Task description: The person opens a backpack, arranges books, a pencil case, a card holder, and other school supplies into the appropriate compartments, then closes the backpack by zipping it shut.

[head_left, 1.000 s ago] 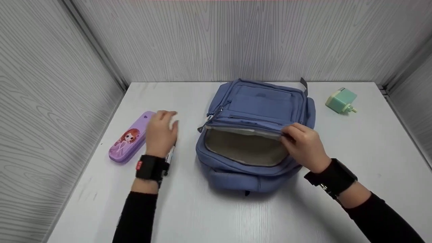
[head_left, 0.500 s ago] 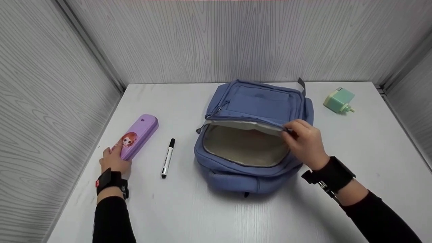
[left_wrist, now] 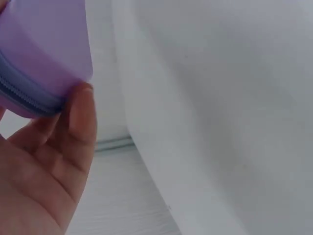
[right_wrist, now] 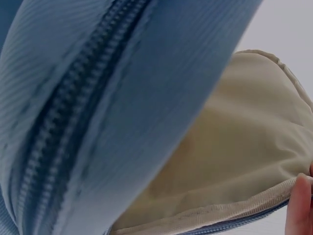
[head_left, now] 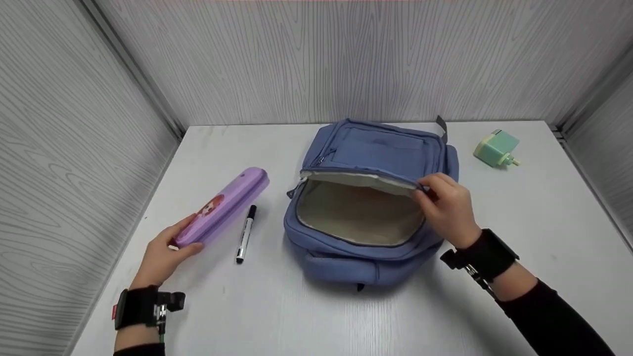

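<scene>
A purple pencil case with a red-haired doll picture is held by its near end in my left hand, tilted with its far end up. The left wrist view shows fingers pinching the case beside its zipper. My right hand pinches the upper edge of the blue backpack's unzipped mouth, lifting the flap. In the right wrist view the beige lining shows, with fingertips on its rim at the lower right. A black-and-white marker lies between case and backpack.
A green-and-yellow box-shaped object with a small nozzle sits at the back right of the white table. Wood-grain panels wall the table at the back and both sides.
My left hand has moved from above the marker to the pencil case, gripped it and lifted it rightward. The right hand has raised the backpack flap, widening the opening slightly.
</scene>
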{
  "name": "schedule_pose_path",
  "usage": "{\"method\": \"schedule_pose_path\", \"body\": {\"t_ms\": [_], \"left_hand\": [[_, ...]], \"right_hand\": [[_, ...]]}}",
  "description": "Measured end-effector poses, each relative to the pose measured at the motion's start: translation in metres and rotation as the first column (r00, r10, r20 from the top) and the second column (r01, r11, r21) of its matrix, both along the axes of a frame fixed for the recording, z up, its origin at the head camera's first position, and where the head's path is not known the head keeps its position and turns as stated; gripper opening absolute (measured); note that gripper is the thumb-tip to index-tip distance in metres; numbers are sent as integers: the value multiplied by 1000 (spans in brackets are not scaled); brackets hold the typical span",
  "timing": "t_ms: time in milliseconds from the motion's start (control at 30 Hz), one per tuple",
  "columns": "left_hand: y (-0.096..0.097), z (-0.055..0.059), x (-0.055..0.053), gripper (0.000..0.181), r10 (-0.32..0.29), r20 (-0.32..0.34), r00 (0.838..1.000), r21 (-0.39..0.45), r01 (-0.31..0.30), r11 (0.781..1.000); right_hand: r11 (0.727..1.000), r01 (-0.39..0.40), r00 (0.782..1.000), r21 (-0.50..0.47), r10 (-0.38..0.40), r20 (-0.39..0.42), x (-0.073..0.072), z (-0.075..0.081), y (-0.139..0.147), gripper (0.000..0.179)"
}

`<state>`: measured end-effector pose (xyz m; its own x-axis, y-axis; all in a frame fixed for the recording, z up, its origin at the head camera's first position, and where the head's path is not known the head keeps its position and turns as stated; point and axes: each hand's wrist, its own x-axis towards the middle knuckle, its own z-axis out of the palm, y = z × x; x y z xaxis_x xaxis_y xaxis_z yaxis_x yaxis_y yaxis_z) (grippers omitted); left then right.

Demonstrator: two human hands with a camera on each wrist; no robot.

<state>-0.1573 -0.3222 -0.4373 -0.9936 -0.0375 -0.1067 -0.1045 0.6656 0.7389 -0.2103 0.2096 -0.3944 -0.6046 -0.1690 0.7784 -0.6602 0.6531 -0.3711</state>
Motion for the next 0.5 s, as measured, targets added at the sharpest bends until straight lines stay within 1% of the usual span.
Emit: {"method": "schedule_pose_path", "body": {"t_ms": [67,133,200,267,333,433,500], "left_hand": [[17,9,11,72,-71,-35,997,82,74,994],[40,17,15,69,-151,-86,985,114,160,980],[67,22,12,67,-232,-142,962,96,246,964],[96,27,3,65,-291,-180,940,33,301,953],[126,32,-8,66,-312,-177,933,-15,314,949],[166,41,-24,68,-307,-128,943,-53,303,952],[191,43,-34,68,-300,-111,947,-69,294,953]], "right_hand": [[1000,11,1000,-19,-11,-6,0,2,0,9],[998,21,1000,-53,-22,-20,-1,3,0,9],[995,29,999,-92,-33,-37,-2,4,0,9],[991,34,998,-127,-41,-50,-3,6,-1,8],[987,33,997,-156,-43,-61,-5,8,-3,7],[982,27,997,-185,-40,-67,-8,9,-7,7],[980,22,997,-200,-37,-72,-9,8,-9,7]]}}
